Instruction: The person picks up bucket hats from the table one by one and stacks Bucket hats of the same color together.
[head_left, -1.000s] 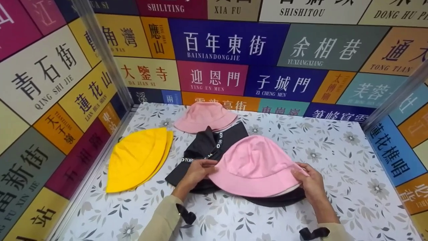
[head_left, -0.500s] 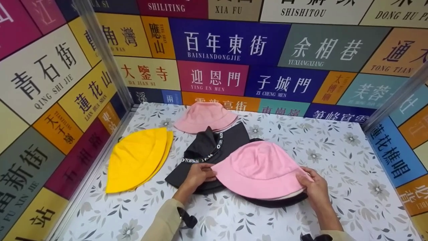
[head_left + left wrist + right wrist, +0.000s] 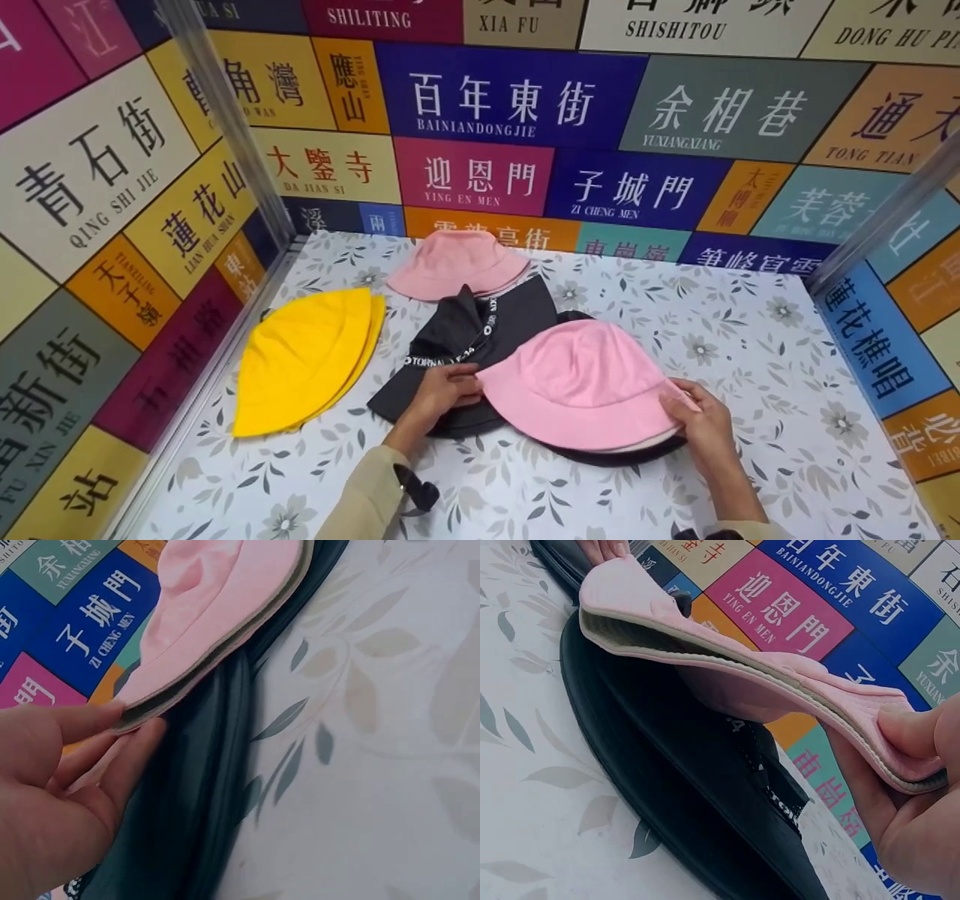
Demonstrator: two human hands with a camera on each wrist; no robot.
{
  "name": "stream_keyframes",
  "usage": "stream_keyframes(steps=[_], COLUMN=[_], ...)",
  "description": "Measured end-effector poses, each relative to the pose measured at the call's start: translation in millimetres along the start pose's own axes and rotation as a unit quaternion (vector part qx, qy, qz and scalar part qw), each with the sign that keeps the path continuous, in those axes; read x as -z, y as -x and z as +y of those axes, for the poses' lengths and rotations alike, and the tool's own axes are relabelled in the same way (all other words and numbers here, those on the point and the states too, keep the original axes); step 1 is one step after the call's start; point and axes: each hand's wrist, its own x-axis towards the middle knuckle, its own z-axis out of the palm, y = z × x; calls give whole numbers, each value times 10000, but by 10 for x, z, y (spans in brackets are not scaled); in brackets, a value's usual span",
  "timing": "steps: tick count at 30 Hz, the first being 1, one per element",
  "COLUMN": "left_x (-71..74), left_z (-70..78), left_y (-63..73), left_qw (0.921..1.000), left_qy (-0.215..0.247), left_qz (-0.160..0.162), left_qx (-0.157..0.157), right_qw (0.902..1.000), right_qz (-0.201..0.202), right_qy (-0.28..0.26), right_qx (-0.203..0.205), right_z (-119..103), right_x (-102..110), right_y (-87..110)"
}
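A light pink bucket hat [image 3: 592, 375] is held flattened between both hands, over black bucket hats. My left hand [image 3: 444, 394] pinches the left end of its brim; in the left wrist view the thumb and fingers [image 3: 142, 754] close on the folded edge. At the right end my right hand [image 3: 701, 420] grips the brim, thumb on top and fingers below, as the right wrist view shows. The brim's pale lining shows along its gap [image 3: 667, 641]. Beneath lies a black bucket hat [image 3: 652, 757] with white-lettered trim, and another black hat [image 3: 435, 390] spreads to the left.
A folded yellow bucket hat [image 3: 304, 364] lies at the left of the floral-patterned tabletop [image 3: 750, 360]. Behind the black hats sits a duller pink bucket hat [image 3: 457, 262]. Panels with colourful street-name signs [image 3: 510, 97] wall the table at the back and both sides.
The light pink hat has moved slightly down and to the right, with both hands still on its brim. More of the black hat behind it shows. The other hats stay in place.
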Motion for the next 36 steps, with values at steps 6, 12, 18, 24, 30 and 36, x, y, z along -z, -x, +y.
stream_keyframes(steps=[6, 12, 18, 24, 30, 36], left_x=[146, 354, 527, 550, 533, 543], left_z=[114, 243, 365, 492, 526, 521], left_y=[-53, -246, -528, -819, -987, -1088], left_qw=[9999, 9904, 9683, 9445, 9252, 9088], left_qy=[100, 926, 1590, 2030, 2906, 3747], left_qz=[-32, 1006, 1923, 2581, 2434, 1819], left_qx=[-134, -196, 142, 60, 178, 236], right_qw=[9999, 9999, 9998, 9994, 9996, 9990], right_qz=[-78, -67, -53, -43, -47, -56], right_qy=[-131, -42, 180, 308, 246, 367], right_qx=[-49, -104, -119, -149, -155, -256], right_z=[22, 38, 31, 16, 29, 54], right_x=[6, 37, 51, 43, 40, 53], right_y=[0, -13, -22, -22, -12, -15])
